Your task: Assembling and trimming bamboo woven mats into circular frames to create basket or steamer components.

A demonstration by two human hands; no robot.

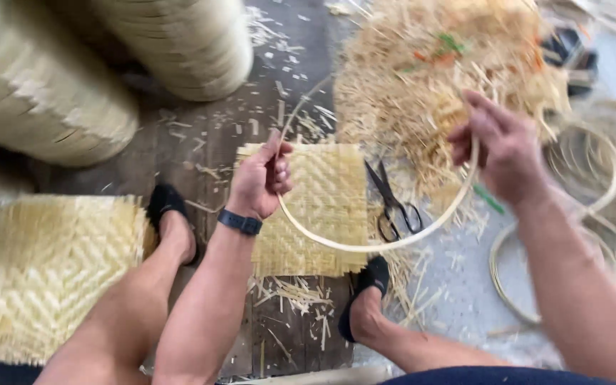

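My left hand (262, 178) grips one side of a thin pale bamboo hoop (365, 246), and my right hand (504, 146) grips the opposite side. The hoop hangs in the air above a square woven bamboo mat (329, 192) lying on the floor between my feet. Black scissors (393, 203) lie at the mat's right edge, seen through the hoop. A dark band sits on my left wrist.
A second woven mat (44, 274) lies at the left. Stacks of woven baskets (180, 43) stand at the top left. A heap of bamboo shavings (443, 71) rises behind the mat. More bamboo hoops (593, 171) lie at the right. My feet wear black shoes (167, 203).
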